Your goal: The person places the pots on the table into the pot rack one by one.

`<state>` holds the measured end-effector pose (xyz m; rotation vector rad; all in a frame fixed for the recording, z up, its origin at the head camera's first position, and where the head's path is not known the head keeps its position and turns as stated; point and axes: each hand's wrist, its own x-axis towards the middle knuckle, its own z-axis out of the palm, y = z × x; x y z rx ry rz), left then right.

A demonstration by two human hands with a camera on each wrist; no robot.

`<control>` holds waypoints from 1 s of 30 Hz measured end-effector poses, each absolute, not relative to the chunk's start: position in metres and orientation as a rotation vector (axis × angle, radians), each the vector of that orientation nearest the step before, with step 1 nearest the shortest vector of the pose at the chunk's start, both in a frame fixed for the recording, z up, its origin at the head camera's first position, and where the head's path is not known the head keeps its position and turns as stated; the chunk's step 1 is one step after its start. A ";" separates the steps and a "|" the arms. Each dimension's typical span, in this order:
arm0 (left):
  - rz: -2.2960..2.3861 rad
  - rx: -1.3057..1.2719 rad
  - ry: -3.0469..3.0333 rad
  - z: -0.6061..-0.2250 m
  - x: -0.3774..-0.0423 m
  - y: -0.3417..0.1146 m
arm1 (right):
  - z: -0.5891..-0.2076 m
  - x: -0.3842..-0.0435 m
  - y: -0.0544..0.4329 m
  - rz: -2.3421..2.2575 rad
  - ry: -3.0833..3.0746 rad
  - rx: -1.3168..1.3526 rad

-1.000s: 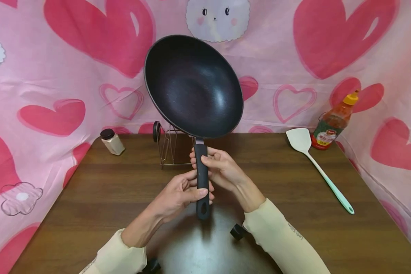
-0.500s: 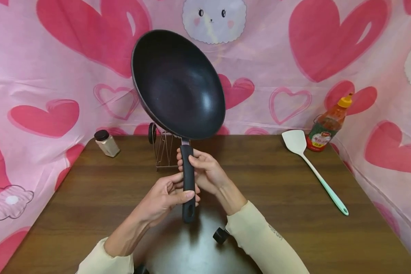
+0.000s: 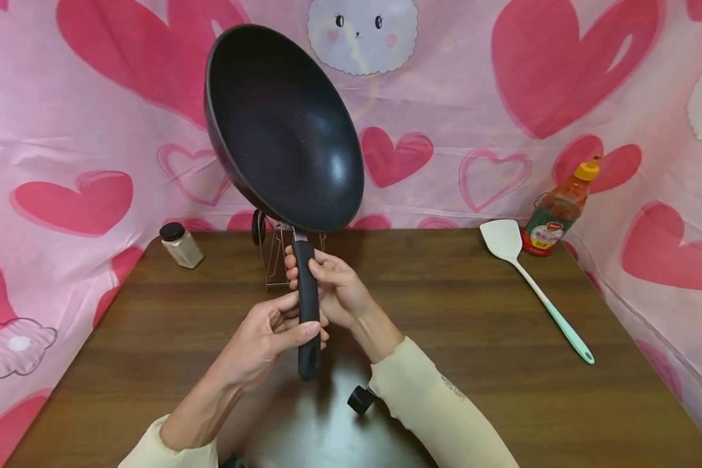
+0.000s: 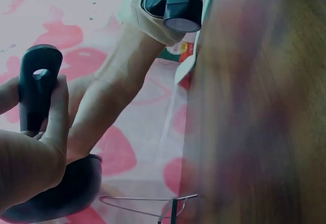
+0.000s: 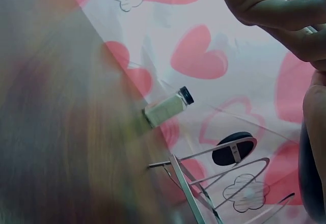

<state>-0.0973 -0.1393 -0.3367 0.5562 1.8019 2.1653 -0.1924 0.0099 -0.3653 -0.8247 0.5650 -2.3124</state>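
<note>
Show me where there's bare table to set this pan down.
The widest bare stretch of table lies between the right hand and the spatula; another lies between the jar and the left hand. Crowded: back right, with the sauce bottle beside the spatula, and beyond the pan, at the wire rack.

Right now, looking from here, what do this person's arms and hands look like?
The left hand and right hand wear no gloves. The left sleeve and right sleeve are plain cream; the right one bears a small dark printed marking. A dark, boxy wrist camera with a round front sits at the right cuff.
</note>
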 end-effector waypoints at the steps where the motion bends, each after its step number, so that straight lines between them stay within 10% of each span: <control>1: 2.164 0.559 1.810 -0.336 -0.097 -0.140 | -0.365 -0.193 0.008 -2.310 0.559 -0.826; 30: 1.956 0.508 2.223 -0.307 -0.081 -0.157 | -0.358 -0.189 -0.027 -2.227 0.346 -0.756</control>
